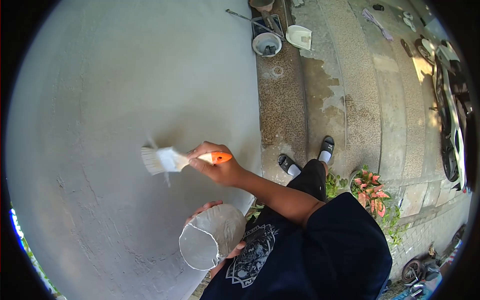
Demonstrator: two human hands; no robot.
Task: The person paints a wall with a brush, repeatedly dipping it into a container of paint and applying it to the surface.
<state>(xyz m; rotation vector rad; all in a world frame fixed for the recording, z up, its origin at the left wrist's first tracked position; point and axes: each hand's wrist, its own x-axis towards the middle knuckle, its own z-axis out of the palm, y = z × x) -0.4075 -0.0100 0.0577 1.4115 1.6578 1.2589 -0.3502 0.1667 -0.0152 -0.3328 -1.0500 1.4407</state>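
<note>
My right hand is closed around the handle of a wide paintbrush. The brush has an orange handle end, a ferrule smeared pale with paint, and bristles spread against the grey wall. Closer to my body, my left hand grips a paint-coated round tub, fingers on its far side and thumb on the near side. The tub's open mouth faces the wall side, its inside coated light grey. Most of the left palm is hidden behind the tub.
Along the wall foot stand a white bucket, a dustpan and tools on a speckled step. My sandalled feet are near a potted plant with pink leaves. Motorbikes are parked on the far right.
</note>
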